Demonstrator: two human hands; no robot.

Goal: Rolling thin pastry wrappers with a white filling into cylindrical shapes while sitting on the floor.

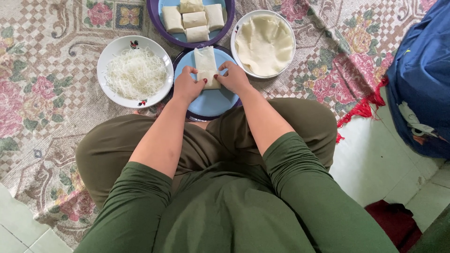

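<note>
The pale, thin, half-rolled pastry wrapper lies on the round blue plate with dark rim, its long axis pointing straight away from the person. Both hands pinch its near end: the left hand from the left side, the right hand from the right, fingers closed on the roll, equally near. Beside it stand a white bowl of thin white noodles and a white bowl of flat wrappers

Left hand and right hand pinch near end of a pale wrapper roll on blue plate. White bowl of rice vermicelli just left; bowl of wrapper sheets right; plate of finished rolls beyond. Floral mat beneath.
</note>
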